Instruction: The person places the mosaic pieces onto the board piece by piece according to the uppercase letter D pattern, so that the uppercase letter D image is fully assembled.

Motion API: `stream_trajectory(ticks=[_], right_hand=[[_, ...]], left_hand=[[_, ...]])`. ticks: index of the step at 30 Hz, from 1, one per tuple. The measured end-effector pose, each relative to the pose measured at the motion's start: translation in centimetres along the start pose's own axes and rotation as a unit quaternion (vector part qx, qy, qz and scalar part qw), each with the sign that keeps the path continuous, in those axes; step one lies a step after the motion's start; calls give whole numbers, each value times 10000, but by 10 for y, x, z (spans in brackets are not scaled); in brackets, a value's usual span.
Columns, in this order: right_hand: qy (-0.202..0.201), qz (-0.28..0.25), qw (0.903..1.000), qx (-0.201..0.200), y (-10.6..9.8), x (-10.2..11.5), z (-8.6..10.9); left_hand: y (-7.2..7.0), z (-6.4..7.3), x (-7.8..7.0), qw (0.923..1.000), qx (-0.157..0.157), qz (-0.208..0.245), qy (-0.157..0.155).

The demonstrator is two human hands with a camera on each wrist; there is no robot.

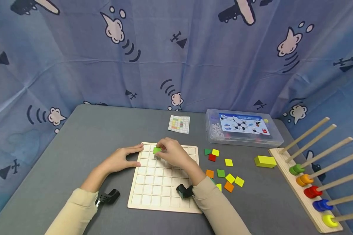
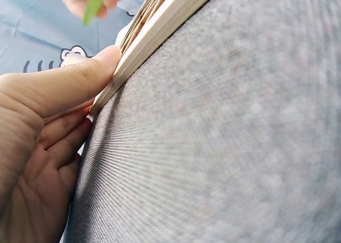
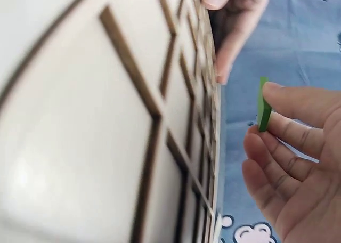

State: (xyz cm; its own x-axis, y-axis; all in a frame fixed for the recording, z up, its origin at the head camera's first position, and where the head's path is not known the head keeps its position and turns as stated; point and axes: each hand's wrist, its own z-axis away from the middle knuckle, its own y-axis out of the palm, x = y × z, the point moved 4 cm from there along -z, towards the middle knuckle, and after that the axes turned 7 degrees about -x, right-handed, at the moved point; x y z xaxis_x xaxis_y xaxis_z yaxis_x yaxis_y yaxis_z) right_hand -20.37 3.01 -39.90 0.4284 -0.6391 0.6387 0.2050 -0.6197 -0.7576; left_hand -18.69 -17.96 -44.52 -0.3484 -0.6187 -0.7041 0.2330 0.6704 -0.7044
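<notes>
My right hand (image 1: pixel 173 152) pinches a light green square tile (image 1: pixel 156 150) between thumb and fingers, over the upper left part of a wooden grid board (image 1: pixel 154 189). In the right wrist view the green tile (image 3: pixel 264 105) stands on edge in the pinch, apart from the board. My left hand (image 1: pixel 119 160) lies at the board's left edge, thumb and forefinger spread and their tips touching it. The thumb (image 2: pixel 101 67) rests against the board's wooden side in the left wrist view. No tiles are visible in the board's squares.
Loose yellow, orange, red and green tiles (image 1: pixel 221 173) lie right of the board. Behind it is a small printed grid card (image 1: pixel 179 124). Further right are a clear plastic case (image 1: pixel 244 138), a yellow block (image 1: pixel 265 161) and a wooden peg rack (image 1: pixel 300 192) with coloured rings.
</notes>
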Motion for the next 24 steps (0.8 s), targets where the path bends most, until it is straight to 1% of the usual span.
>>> stream_trajectory(ticks=[3,7,12,16,19,24], right_hand=[[-31,256,9994,246,9,1,-7],[-130,569,9974,434,17,3,-13],[-274,960,9938,493,22,6,-16],[-304,1236,9908,461,23,8,-15],[-251,1337,9897,444,24,9,-15],[-56,1236,9909,531,26,8,-14]], left_hand=[[1,0,0,10000,9,24,20],[1,0,0,10000,13,27,36],[1,0,-1,9999,-18,75,68],[2,-1,0,9999,-51,117,63],[2,-1,0,9999,-40,136,43],[2,0,0,9999,-7,157,-26]])
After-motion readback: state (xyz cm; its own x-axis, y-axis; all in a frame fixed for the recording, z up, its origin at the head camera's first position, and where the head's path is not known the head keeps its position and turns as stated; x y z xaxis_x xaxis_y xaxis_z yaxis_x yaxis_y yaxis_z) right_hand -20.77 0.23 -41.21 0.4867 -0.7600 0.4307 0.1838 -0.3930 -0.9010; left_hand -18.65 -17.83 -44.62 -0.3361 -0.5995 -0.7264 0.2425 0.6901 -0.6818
